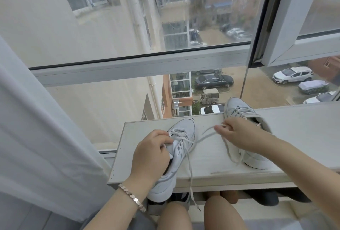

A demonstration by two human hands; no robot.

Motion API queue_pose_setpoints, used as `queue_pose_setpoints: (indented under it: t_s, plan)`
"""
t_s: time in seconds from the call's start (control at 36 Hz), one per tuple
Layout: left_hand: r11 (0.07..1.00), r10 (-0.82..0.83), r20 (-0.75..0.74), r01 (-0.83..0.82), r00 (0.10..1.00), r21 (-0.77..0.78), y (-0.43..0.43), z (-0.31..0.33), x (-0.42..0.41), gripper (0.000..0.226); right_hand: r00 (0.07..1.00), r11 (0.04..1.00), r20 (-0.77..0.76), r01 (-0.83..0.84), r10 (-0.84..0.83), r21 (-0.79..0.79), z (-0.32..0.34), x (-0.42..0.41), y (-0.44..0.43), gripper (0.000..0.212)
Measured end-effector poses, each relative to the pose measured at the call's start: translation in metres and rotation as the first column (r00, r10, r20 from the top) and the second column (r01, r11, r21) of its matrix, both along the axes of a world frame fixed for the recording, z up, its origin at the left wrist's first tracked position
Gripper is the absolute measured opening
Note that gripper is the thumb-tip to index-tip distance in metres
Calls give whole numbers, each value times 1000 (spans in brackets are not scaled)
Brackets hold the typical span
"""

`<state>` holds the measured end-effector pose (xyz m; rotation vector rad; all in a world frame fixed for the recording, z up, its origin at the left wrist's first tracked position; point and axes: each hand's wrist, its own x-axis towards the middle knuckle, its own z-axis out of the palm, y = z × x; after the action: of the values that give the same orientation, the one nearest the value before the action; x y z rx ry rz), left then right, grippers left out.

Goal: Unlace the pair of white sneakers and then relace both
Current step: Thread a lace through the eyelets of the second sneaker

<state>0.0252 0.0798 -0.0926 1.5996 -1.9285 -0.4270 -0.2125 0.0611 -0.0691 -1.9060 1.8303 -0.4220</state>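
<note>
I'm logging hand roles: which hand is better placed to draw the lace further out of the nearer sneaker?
Right. The right hand pinches the grey-white lace running from the nearer white sneaker, which the left hand grips and steadies.

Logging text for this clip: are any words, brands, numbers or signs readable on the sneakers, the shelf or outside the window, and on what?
No text can be read in this frame.
Left sneaker: no brand or label visible.
Right sneaker: none visible.
Loose lace: plain.
Parked cars outside: plates too small and blurred to read.
</note>
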Motion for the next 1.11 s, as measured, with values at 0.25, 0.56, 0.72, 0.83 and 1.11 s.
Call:
queue_pose_setpoints:
  t_s: [0.25, 0.56, 0.72, 0.83, 1.11]
  plan:
    - [1000, 9, 258, -4, 966, -20, 6, -9, -16, 35, 895, 997, 443, -68, 53, 19, -14, 41, -3, 36]
    - [995, -9, -9, 10, 1000, 97, -3, -14, -11, 30, 567, 991, 823, -79, -47, 111, -21, 52, 3, 5]
    - [995, -14, -8, 15, 1000, 103, -3, -14, -12, 30, 558, 980, 828, -128, -55, 152, -20, 54, 3, 11]
    - [996, -8, -24, 10, 1000, 94, -3, -14, -11, 27, 540, 965, 833, -134, -118, 224, -20, 54, 1, 19]
    - [987, -17, -109, 35, 994, 159, -5, -11, -10, 28, 742, 979, 663, -46, -99, 197, -26, 59, 0, 38]
